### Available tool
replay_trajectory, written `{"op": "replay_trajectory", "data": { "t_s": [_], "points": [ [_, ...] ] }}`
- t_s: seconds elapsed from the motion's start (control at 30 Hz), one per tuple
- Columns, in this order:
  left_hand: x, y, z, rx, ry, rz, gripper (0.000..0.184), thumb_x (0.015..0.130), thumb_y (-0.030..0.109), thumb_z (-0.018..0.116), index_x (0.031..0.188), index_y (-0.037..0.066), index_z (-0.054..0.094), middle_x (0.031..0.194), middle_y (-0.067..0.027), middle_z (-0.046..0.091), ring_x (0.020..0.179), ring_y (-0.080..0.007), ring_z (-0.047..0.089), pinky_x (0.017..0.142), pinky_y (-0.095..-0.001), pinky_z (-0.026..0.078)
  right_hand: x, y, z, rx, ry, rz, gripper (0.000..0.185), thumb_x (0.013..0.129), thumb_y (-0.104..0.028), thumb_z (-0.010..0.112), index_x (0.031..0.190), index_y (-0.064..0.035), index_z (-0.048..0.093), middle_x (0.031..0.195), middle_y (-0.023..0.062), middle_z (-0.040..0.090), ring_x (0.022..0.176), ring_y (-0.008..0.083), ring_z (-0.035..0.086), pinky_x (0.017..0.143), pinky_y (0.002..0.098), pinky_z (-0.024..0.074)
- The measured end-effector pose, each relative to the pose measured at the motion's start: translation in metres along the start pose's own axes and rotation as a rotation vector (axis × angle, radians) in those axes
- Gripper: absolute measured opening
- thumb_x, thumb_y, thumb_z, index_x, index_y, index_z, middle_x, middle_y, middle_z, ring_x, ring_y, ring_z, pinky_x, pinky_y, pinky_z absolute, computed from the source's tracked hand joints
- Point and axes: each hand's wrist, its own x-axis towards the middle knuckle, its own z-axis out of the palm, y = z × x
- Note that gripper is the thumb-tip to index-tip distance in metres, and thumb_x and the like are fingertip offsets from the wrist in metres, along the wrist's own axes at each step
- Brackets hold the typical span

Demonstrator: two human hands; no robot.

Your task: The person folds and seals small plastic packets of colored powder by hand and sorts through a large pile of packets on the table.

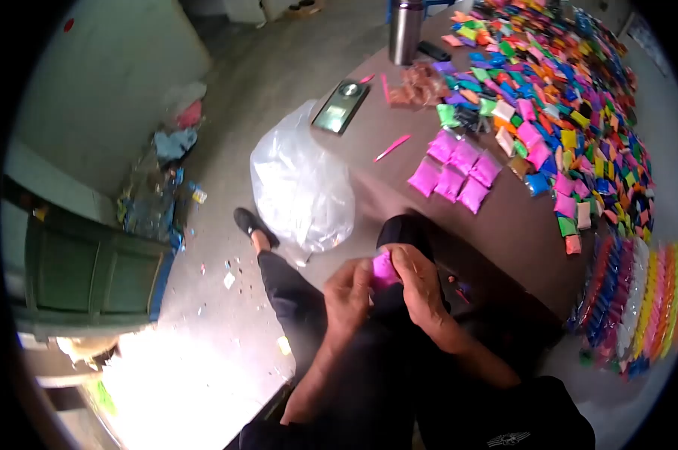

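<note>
The left hand (348, 291) and right hand (420, 283) were both clamped on a pink packet (385, 268) above the lap, beside the bench (399, 154) where six pink-purple pouches (456, 169) lay grouped together.

glossy metal flask (405, 34), matt brown table (399, 169)

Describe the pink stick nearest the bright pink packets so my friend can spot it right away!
Look at the big brown table and find the neat group of bright pink packets. The pink stick lies between them and the flat dark gadget. Other slim pink pieces lie near the gadget and reddish-brown bag, but this one has bare table all around.
</note>
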Motion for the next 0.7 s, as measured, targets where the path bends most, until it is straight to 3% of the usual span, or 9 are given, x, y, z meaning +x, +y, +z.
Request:
{"op": "replay_trajectory", "data": {
  "t_s": [0.07,0.1,0.27,0.37,0.43,0.7],
  "points": [
    [-0.003,-0.006,-0.017,0.013,0.031,0.114,0.027,0.103,0.023,0.058,0.102,-0.001,0.070,0.076,-0.0018,0.064,0.063,-0.0065,0.056,0.057,-0.0231,0.046,-0.006,0.010,0.001,0.007,-0.117,0.012,0.017,0.096,-0.013,0.067,0.107,0.0000,0.067,0.091,-0.0006,0.064,0.084,0.0060,0.058,0.075,0.0229,0.0483],
    [-0.003,-0.009,-0.022,0.036,0.038,0.186,0.026,0.103,0.023,0.058,0.102,0.000,0.070,0.075,-0.0010,0.064,0.062,-0.0055,0.055,0.056,-0.0227,0.046,-0.009,0.011,0.003,-0.001,-0.128,0.019,0.017,0.096,-0.013,0.067,0.107,0.0000,0.067,0.091,-0.0006,0.064,0.084,0.0060,0.058,0.075,0.0229,0.0483],
    [-0.019,-0.015,-0.029,-0.164,0.028,-0.044,0.026,0.101,0.026,0.061,0.104,0.002,0.070,0.076,0.0000,0.065,0.062,-0.0050,0.053,0.056,-0.0219,0.044,-0.011,0.018,0.001,-0.096,-0.208,0.046,0.013,0.093,-0.007,0.068,0.104,0.0003,0.065,0.088,-0.0030,0.062,0.075,0.0022,0.053,0.065,0.0182,0.0436],
    [-0.020,-0.023,-0.031,-0.268,0.027,0.003,0.027,0.100,0.028,0.063,0.101,0.002,0.070,0.076,0.0011,0.065,0.061,-0.0039,0.052,0.054,-0.0208,0.043,-0.013,0.013,0.009,-0.100,-0.200,0.025,0.011,0.094,-0.008,0.067,0.101,0.0000,0.065,0.083,-0.0046,0.060,0.072,0.0016,0.050,0.063,0.0183,0.0406],
    [-0.023,-0.021,-0.035,-0.184,0.007,-0.047,0.024,0.102,0.023,0.062,0.093,0.001,0.066,0.077,0.0004,0.064,0.071,-0.0066,0.055,0.065,-0.0225,0.045,-0.013,0.016,0.015,-0.099,-0.201,0.025,0.010,0.095,-0.010,0.066,0.099,-0.0007,0.066,0.082,-0.0047,0.060,0.071,0.0015,0.050,0.063,0.0184,0.0399],
    [-0.030,-0.021,-0.045,-0.221,0.004,-0.015,0.026,0.102,0.024,0.061,0.091,0.001,0.065,0.077,0.0038,0.060,0.068,-0.0046,0.050,0.063,-0.0205,0.041,-0.019,0.024,0.026,-0.183,-0.284,0.028,0.014,0.097,-0.015,0.064,0.093,-0.0018,0.066,0.077,-0.0081,0.056,0.070,0.0010,0.047,0.062,0.0197,0.0380]
  ]
}}
